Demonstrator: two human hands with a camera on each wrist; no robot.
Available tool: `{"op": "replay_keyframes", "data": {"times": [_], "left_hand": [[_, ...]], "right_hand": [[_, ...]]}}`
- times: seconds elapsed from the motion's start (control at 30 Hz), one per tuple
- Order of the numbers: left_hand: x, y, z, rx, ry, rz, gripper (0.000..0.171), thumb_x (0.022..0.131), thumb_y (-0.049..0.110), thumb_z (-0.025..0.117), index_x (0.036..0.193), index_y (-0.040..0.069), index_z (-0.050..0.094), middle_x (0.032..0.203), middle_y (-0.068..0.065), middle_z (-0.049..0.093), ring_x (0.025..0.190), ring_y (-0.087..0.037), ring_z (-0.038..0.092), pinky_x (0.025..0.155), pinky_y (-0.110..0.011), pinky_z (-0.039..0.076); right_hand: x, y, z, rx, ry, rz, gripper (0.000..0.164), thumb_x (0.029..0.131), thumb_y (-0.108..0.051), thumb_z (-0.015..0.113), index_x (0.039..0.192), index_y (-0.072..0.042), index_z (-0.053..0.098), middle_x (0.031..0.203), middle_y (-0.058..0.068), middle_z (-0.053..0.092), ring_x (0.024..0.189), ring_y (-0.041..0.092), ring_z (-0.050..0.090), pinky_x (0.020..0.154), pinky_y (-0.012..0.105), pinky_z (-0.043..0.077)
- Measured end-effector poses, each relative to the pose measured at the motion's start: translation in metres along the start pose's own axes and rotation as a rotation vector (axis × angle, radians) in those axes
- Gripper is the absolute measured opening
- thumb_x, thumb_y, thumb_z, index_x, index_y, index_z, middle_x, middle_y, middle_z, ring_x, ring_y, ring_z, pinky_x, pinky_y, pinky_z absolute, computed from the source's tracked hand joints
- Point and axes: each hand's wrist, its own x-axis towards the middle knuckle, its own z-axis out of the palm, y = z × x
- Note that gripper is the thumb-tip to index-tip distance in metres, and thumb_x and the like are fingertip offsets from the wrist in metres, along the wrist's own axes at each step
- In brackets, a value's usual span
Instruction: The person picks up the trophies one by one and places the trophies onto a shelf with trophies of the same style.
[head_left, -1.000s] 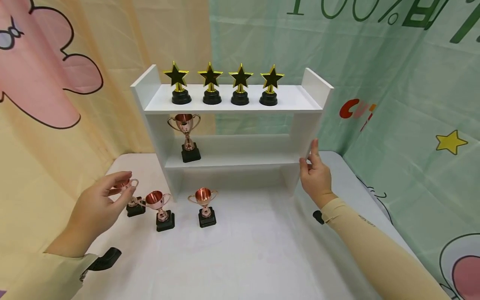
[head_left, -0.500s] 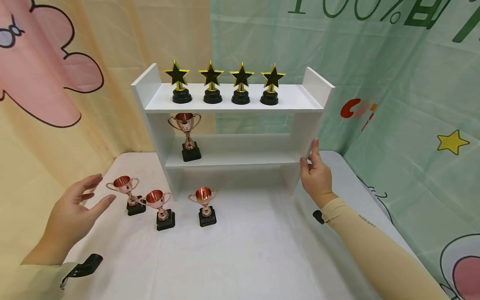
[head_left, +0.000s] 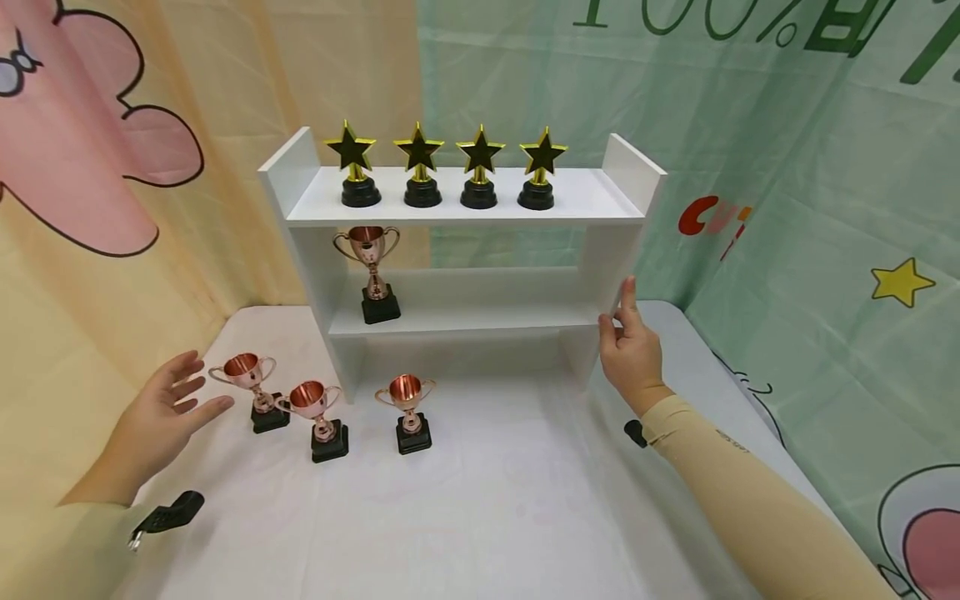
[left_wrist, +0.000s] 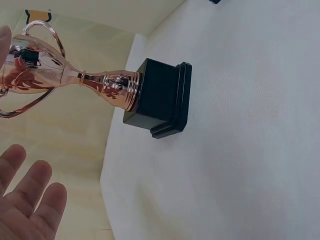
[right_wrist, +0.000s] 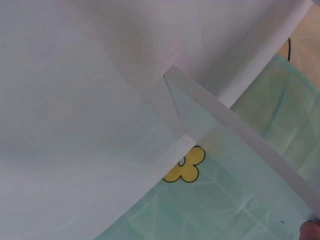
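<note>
My left hand (head_left: pixel 153 425) is beside the leftmost copper-coloured trophy cup (head_left: pixel 244 372), fingers loosely spread and holding nothing. The left wrist view shows this cup (left_wrist: pixel 107 87) upright on its black base, with the fingertips (left_wrist: pixel 37 180) apart from it. Two more trophy cups stand on the table: one (head_left: pixel 309 400) just to its right, the other (head_left: pixel 405 392) in front of the white shelf (head_left: pixel 465 223). With thumb and fingers on either side, my right hand (head_left: pixel 633 358) holds the shelf's right side panel. In the right wrist view only a fingertip (right_wrist: pixel 310 231) shows at the panel (right_wrist: pixel 240 160).
Several gold star trophies (head_left: pixel 478 158) line the shelf's top board. A larger copper trophy cup (head_left: pixel 371 267) occupies the left of the middle board. White cloth covers the table (head_left: pixel 487 517); printed curtains (head_left: pixel 810 208) hang behind and at both sides.
My left hand has drawn back to the left, away from the leftmost trophy cup, and its fingers have spread. The cup stays standing on the table. My right hand has kept its place.
</note>
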Motion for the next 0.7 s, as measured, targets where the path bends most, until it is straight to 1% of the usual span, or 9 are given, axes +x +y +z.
{"op": "replay_keyframes", "data": {"times": [0.1,0.2,0.3,0.33,0.43,0.53,0.63,0.67,0.7], "left_hand": [[0.005,-0.001,0.003,-0.018,-0.030,-0.012,0.094,0.101,0.026,0.074,0.166,-0.002,0.012,0.158,-0.041,0.034,0.130,-0.065,0.045,0.078,0.005,0.042],[0.009,-0.001,0.006,-0.020,-0.035,-0.011,0.092,0.100,0.026,0.075,0.164,-0.005,0.016,0.154,-0.041,0.038,0.124,-0.052,0.057,0.075,0.003,0.044],[0.011,0.000,0.009,-0.008,-0.028,-0.003,0.090,0.099,0.027,0.076,0.163,-0.006,0.022,0.150,-0.039,0.042,0.111,-0.015,0.064,0.074,0.003,0.045],[0.012,0.000,0.010,-0.002,-0.026,0.003,0.089,0.099,0.027,0.076,0.162,-0.007,0.024,0.148,-0.038,0.044,0.106,-0.001,0.060,0.074,0.002,0.045],[0.013,0.001,0.013,0.010,-0.031,0.012,0.086,0.099,0.028,0.076,0.161,-0.007,0.028,0.144,-0.034,0.049,0.101,0.019,0.047,0.074,0.002,0.044],[0.015,0.002,0.016,0.019,-0.033,0.019,0.082,0.099,0.028,0.075,0.159,-0.008,0.031,0.138,-0.028,0.053,0.101,0.015,0.054,0.074,0.001,0.044],[0.018,0.003,0.019,0.027,-0.027,0.028,0.080,0.099,0.027,0.075,0.158,-0.008,0.034,0.134,-0.027,0.055,0.105,-0.010,0.069,0.074,0.001,0.044],[0.018,0.004,0.020,0.029,-0.026,0.030,0.079,0.099,0.027,0.075,0.158,-0.008,0.034,0.133,-0.027,0.056,0.104,-0.012,0.069,0.074,0.001,0.044],[0.019,0.004,0.020,0.032,-0.025,0.029,0.079,0.099,0.027,0.075,0.157,-0.008,0.035,0.133,-0.026,0.056,0.102,-0.005,0.067,0.074,0.001,0.044]], "right_hand": [[0.000,-0.001,0.000,-0.002,0.011,-0.005,0.075,0.105,-0.008,0.062,0.167,-0.018,0.023,0.136,0.030,0.065,0.098,0.044,0.077,0.075,-0.005,0.039],[-0.001,-0.002,0.001,-0.002,0.022,-0.009,0.074,0.104,-0.007,0.063,0.166,-0.017,0.025,0.132,0.031,0.067,0.095,0.044,0.077,0.072,-0.004,0.038],[-0.001,-0.001,0.002,-0.001,0.026,-0.011,0.073,0.104,-0.006,0.062,0.166,-0.016,0.025,0.129,0.031,0.068,0.093,0.044,0.077,0.072,-0.004,0.038],[-0.001,0.000,0.002,0.000,0.026,-0.011,0.073,0.104,-0.006,0.062,0.166,-0.016,0.025,0.130,0.031,0.068,0.093,0.044,0.077,0.072,-0.004,0.038],[-0.001,0.001,0.002,0.001,0.025,-0.012,0.072,0.105,-0.006,0.062,0.166,-0.016,0.025,0.129,0.031,0.069,0.094,0.044,0.077,0.073,-0.005,0.038],[-0.001,0.001,0.002,0.000,0.025,-0.013,0.072,0.105,-0.006,0.062,0.166,-0.016,0.025,0.128,0.031,0.069,0.094,0.045,0.077,0.073,-0.005,0.038],[-0.001,0.001,0.002,-0.007,0.024,-0.012,0.072,0.105,-0.006,0.061,0.166,-0.016,0.024,0.127,0.032,0.070,0.094,0.045,0.077,0.074,-0.005,0.037],[-0.001,0.001,0.002,-0.010,0.022,-0.011,0.072,0.105,-0.006,0.061,0.167,-0.016,0.024,0.127,0.032,0.070,0.094,0.044,0.077,0.074,-0.005,0.037],[-0.001,0.001,0.002,-0.013,0.022,-0.011,0.073,0.105,-0.007,0.061,0.167,-0.016,0.024,0.127,0.032,0.070,0.094,0.044,0.077,0.075,-0.005,0.037]]}}
